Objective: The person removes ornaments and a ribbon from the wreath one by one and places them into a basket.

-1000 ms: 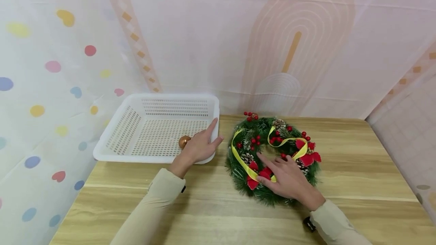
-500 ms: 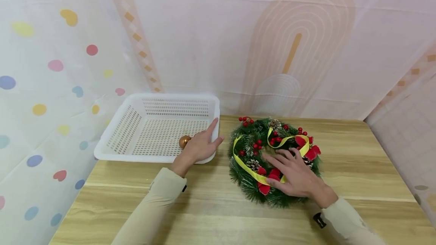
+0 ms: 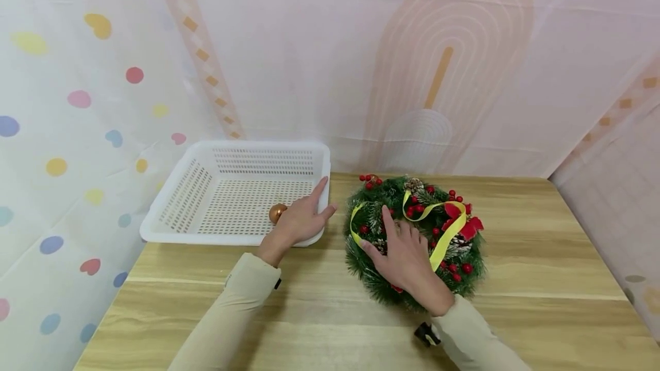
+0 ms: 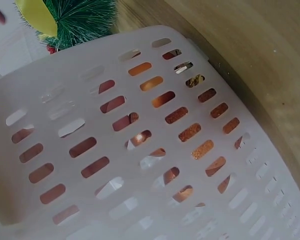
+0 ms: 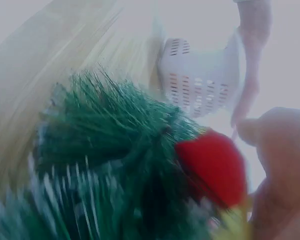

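My left hand (image 3: pixel 299 222) lies over the front right corner of a white slotted basket (image 3: pixel 177 237), index finger straight along the rim and thumb stretched outward. Its other fingers are hidden. Close to it in the basket sits a shiny copper ball (image 3: pixel 277 213). On the table to the right is a green Christmas wreath (image 3: pixel 363 268), dressed with red berries, pine cones, red fabric flowers (image 3: pixel 470 229) and a loose yellow ribbon (image 3: pixel 447 235). My right hand (image 3: pixel 407 253) spreads over the wreath's front left part, index finger extended, thumb tip by the ribbon's left stretch.
Behind the wooden table (image 3: pixel 330 314) hangs a patterned cloth backdrop (image 3: pixel 289 62), close to the basket and wreath. Through the basket's slots, copper and orange surfaces (image 4: pixel 190 132) show in the left wrist view.
My right hand has moved left and turned over the wreath, its index finger now pointing away. The ribbon's right stretch now runs down beside the hand. My left hand keeps its place.
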`<state>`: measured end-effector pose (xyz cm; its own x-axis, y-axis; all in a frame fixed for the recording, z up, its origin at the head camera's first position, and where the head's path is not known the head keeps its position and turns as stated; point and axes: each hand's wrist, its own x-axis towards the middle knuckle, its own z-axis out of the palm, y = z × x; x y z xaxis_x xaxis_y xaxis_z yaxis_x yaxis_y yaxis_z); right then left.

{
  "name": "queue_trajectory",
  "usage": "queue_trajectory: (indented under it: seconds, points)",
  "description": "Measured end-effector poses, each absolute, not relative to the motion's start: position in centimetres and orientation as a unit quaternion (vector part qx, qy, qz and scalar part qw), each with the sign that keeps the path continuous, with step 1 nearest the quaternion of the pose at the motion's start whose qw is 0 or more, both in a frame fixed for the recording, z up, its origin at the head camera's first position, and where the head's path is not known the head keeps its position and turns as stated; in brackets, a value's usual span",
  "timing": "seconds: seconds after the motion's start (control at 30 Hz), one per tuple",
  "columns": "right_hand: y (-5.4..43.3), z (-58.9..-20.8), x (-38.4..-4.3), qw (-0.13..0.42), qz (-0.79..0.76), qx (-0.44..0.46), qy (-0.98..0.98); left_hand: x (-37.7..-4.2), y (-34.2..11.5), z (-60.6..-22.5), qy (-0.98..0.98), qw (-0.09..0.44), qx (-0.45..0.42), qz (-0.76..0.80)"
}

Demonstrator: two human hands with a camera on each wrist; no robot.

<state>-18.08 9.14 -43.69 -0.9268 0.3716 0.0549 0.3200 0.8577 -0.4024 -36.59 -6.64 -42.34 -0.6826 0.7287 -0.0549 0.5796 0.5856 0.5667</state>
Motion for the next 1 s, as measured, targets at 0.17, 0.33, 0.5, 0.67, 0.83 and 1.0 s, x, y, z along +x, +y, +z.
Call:
queue_trajectory:
  seconds: [0.17,0.33,0.5,0.67,0.83,1.0]
  points:
    - [8.6,-44.6,-19.7,0.035,0.215,-0.235,-0.947,-36.5,-6.7,-42.2,0.878,0.146,0.372,0.263]
    - [8.2,-45.6,-20.4,0.049,0.169,-0.234,-0.956,-36.9,-6.6,-42.3,0.876,0.143,0.377,0.263]
    - [8.2,-46.2,-20.6,0.079,0.123,-0.224,-0.964,-37.5,-6.2,-42.6,0.871,0.142,0.389,0.264]
    - [8.5,-46.6,-20.7,0.091,0.12,-0.213,-0.965,-38.1,-5.9,-42.7,0.866,0.139,0.399,0.267]
    - [8.9,-47.0,-20.8,0.099,0.119,-0.196,-0.968,-38.7,-5.6,-42.8,0.86,0.144,0.409,0.268]
    - [9.5,-47.3,-20.5,0.093,0.109,-0.169,-0.975,-39.2,-5.3,-42.8,0.856,0.144,0.418,0.268]
